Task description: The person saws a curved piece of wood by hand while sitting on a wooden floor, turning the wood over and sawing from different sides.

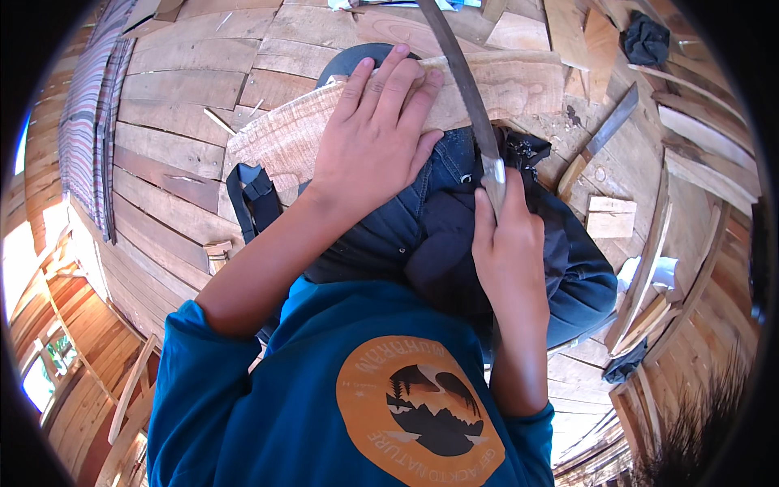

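A pale, rough-grained wooden board [280,138] lies crosswise over my lap and crossed legs. My left hand [365,130] rests flat on top of it, fingers stretched toward its far edge, not wrapped round it. In my right hand [511,235], closed round the light handle, is a long-bladed knife [462,77]. Its narrow dark blade has a bright metal collar at the handle and points away from me, passing over the board to the right of my left hand. Whether the blade touches the board I cannot tell. The tip runs out of view at the top.
On the plank floor [174,85] to the right lies a second large knife [600,134] with a wooden handle. Near it are a small wood block [611,217], a black bag [645,39] and several leaning boards [706,134]. A striped cloth [93,105] hangs at the left.
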The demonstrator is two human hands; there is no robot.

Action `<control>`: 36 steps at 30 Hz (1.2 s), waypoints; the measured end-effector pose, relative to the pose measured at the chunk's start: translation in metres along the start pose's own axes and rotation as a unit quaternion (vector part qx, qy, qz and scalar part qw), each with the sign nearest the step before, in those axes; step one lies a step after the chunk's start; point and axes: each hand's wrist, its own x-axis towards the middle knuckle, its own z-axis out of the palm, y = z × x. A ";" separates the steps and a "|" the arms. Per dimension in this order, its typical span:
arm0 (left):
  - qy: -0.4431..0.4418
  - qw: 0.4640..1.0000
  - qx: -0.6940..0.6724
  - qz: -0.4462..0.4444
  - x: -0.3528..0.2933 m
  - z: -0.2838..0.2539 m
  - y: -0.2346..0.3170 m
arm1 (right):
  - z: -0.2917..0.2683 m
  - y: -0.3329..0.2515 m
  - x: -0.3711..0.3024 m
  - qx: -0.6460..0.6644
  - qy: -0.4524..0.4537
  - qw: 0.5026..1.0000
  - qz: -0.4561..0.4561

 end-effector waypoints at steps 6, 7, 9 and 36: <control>0.003 1.000 -0.011 0.010 0.007 -0.003 0.006 | -0.016 0.006 -0.065 0.007 -0.007 0.999 0.050; 0.000 1.000 -0.008 0.017 0.009 -0.002 0.008 | -0.016 0.004 -0.070 0.007 0.000 0.998 0.067; 0.002 1.000 -0.007 0.006 0.005 0.000 0.004 | -0.010 0.000 -0.037 -0.016 0.002 0.999 0.041; 0.015 0.999 -0.033 0.016 -0.003 -0.002 0.002 | -0.009 0.011 -0.047 -0.006 0.003 1.000 0.009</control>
